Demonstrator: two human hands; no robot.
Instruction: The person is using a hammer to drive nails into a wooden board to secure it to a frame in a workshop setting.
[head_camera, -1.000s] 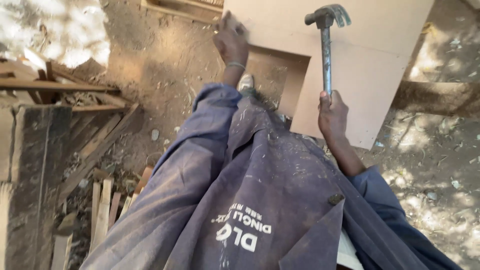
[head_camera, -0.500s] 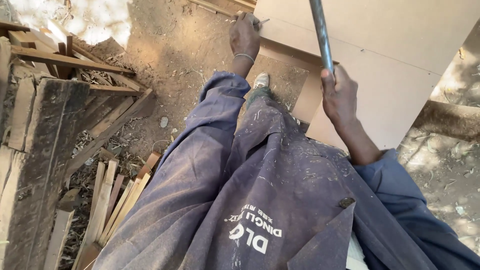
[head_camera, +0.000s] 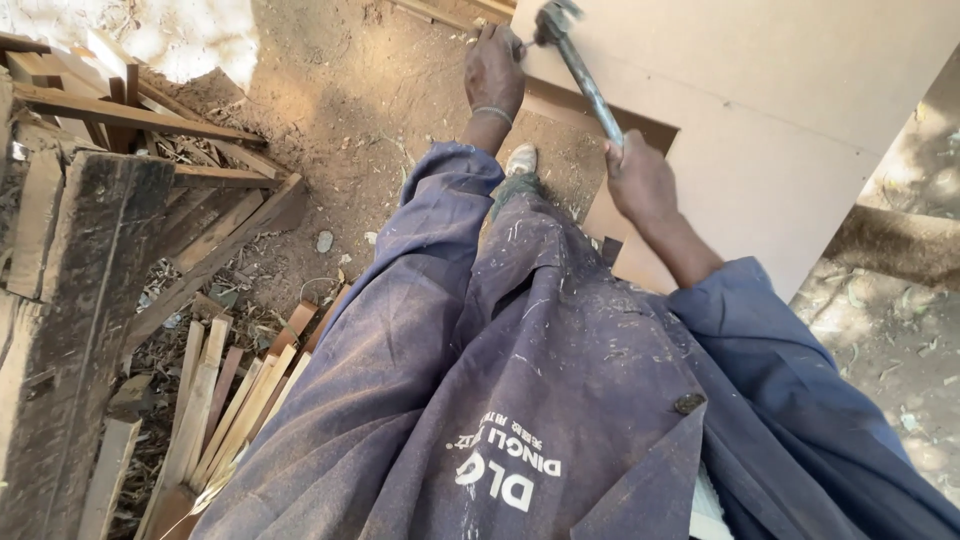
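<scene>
Filling the frame from eleven o'clock through three o'clock, a pale fibreboard panel (head_camera: 790, 100) leans over the dirt ground (head_camera: 340, 90), its corner at twelve o'clock. A stack of weathered timber (head_camera: 90, 250) sits at nine o'clock, with thin wood strips (head_camera: 215, 400) at seven o'clock. The right hand (head_camera: 640, 180), just past centre toward one o'clock, is wrapped tight around the shaft of a hammer (head_camera: 585, 85), whose blurred head lies at the panel's corner at twelve o'clock. The left hand (head_camera: 495, 70), beside that head, has its fingers bunched at the panel's edge; whether they pinch anything I cannot tell.
</scene>
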